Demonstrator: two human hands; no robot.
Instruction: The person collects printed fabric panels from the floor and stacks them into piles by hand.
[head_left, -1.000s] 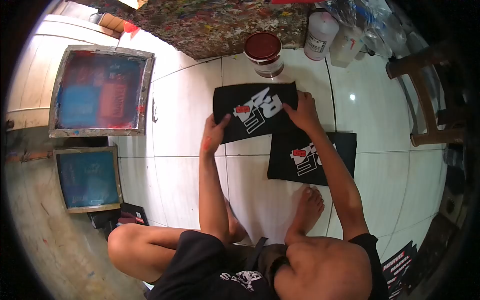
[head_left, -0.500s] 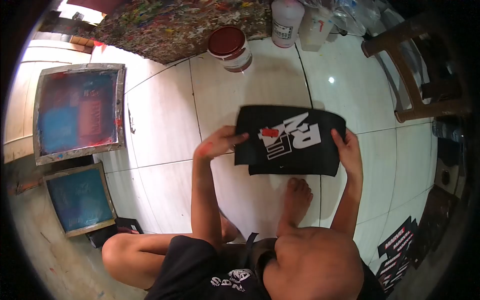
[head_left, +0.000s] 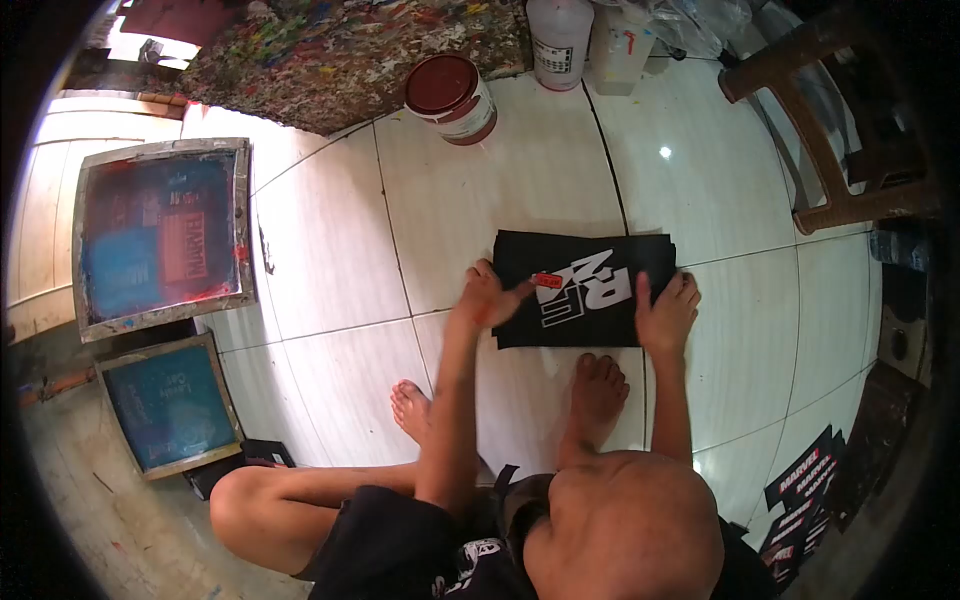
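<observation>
A small stack of black printed sheets (head_left: 590,328), with bold white lettering and a little red patch on top, lies on the tiled floor in front of my feet. The sheet edges do not line up exactly at the corners. My left hand (head_left: 489,300) grips the stack's left edge, thumb over the top face. At the right edge, my right hand (head_left: 668,312) has its thumb on the print side and its fingers around the outer side. Whether the sheets are cloth or another material I cannot tell.
Two framed printing screens, an upper one (head_left: 245,225) and a lower one (head_left: 222,385), are at left. A red-lidded tub (head_left: 466,125) and a pinkish bottle (head_left: 560,45) stand ahead. A brown stool (head_left: 815,150) is at right. Black MARVEL-printed pieces (head_left: 800,500) lie lower right.
The sheets have come down flatter and squarer. Both hands have shifted, the left one inward to the right, its thumb nearer the print. The view has moved slightly.
</observation>
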